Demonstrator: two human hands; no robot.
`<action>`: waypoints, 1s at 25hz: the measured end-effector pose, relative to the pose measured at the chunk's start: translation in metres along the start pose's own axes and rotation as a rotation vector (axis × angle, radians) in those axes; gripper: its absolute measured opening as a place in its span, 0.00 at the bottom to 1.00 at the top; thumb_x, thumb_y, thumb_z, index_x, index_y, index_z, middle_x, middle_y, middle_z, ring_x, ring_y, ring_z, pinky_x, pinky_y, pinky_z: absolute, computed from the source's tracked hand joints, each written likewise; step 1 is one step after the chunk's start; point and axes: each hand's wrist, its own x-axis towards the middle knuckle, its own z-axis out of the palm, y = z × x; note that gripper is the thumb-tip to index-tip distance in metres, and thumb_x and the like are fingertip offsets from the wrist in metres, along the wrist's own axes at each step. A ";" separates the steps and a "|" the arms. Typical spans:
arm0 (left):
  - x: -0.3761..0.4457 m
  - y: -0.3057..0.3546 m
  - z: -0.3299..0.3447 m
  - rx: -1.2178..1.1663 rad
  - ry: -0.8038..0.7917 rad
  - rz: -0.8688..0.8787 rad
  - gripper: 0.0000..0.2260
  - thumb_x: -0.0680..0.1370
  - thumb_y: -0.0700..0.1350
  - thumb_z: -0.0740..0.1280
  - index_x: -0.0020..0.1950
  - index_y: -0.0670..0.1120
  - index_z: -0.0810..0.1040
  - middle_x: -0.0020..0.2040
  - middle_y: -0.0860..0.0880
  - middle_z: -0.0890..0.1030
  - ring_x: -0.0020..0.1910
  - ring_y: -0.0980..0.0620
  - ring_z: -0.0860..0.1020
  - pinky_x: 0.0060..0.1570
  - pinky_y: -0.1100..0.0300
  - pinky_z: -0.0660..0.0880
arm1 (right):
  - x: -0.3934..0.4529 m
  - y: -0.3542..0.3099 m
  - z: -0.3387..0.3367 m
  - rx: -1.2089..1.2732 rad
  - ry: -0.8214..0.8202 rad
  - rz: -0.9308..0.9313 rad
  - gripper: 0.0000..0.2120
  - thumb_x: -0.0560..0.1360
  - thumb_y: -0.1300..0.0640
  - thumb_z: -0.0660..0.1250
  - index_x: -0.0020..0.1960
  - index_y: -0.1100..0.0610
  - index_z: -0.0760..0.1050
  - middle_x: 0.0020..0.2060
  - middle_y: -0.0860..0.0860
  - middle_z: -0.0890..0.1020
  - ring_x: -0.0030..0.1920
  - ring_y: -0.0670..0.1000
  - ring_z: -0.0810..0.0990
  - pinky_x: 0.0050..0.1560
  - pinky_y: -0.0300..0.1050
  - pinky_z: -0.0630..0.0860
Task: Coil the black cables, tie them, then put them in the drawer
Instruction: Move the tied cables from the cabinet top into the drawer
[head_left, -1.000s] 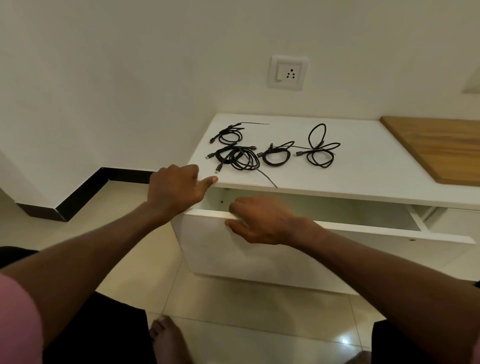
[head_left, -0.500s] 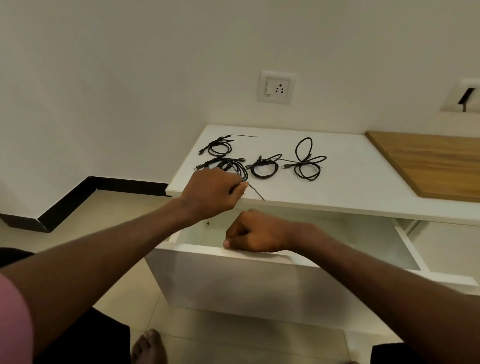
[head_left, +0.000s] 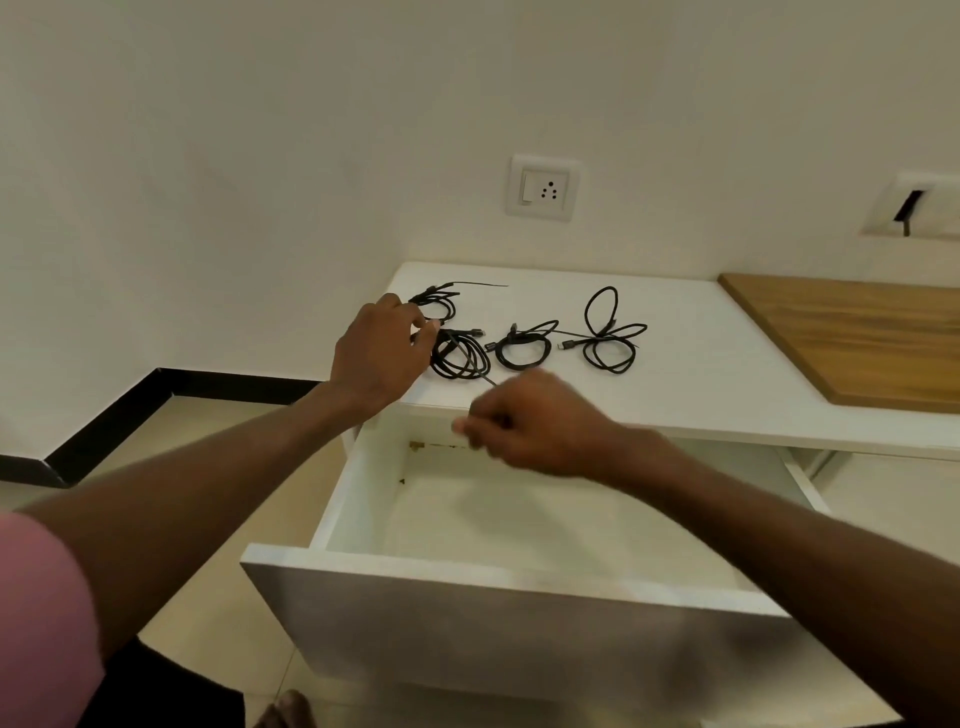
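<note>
Several black cables lie on the white cabinet top (head_left: 717, 364): a tied coil at the back left (head_left: 439, 304), a coil at the front left (head_left: 462, 358) with a thin tie tail sticking out toward the edge, a coil in the middle (head_left: 522, 349) and a looser looped cable on the right (head_left: 608, 332). My left hand (head_left: 382, 353) reaches over the top's left corner and pinches the front left coil at its upper edge. My right hand (head_left: 530, 421), blurred, hovers with curled fingers over the open white drawer (head_left: 519, 574), just in front of the tie tail; nothing shows in it.
The drawer below the top is pulled far out and its inside shows only the white bottom. A wooden board (head_left: 857, 338) lies on the right of the top. A wall socket (head_left: 543, 187) sits above the cables. My bare foot (head_left: 285, 712) is on the tiled floor.
The drawer has slid much further out. My right hand has left the drawer's front edge and risen toward the table edge. My left hand moved from the corner onto the front left coil.
</note>
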 end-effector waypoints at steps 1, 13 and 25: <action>0.004 0.002 0.002 -0.001 -0.012 -0.018 0.18 0.83 0.58 0.60 0.56 0.48 0.83 0.52 0.50 0.78 0.53 0.47 0.76 0.45 0.51 0.76 | 0.012 0.011 -0.009 -0.149 0.253 -0.005 0.19 0.82 0.45 0.63 0.41 0.56 0.81 0.33 0.49 0.83 0.35 0.51 0.81 0.40 0.48 0.80; 0.005 0.020 0.020 -0.164 -0.021 -0.059 0.09 0.77 0.50 0.69 0.47 0.45 0.84 0.50 0.46 0.79 0.48 0.48 0.78 0.44 0.58 0.72 | 0.044 0.077 0.020 -0.288 0.319 0.389 0.10 0.81 0.51 0.67 0.56 0.55 0.82 0.53 0.51 0.75 0.49 0.60 0.80 0.46 0.52 0.78; -0.052 0.036 -0.048 -0.339 -0.417 -0.021 0.08 0.75 0.45 0.71 0.38 0.45 0.85 0.32 0.51 0.82 0.27 0.60 0.75 0.31 0.63 0.73 | -0.050 0.041 0.036 -0.459 0.229 -0.369 0.08 0.82 0.53 0.65 0.52 0.55 0.79 0.49 0.50 0.78 0.38 0.53 0.77 0.27 0.46 0.73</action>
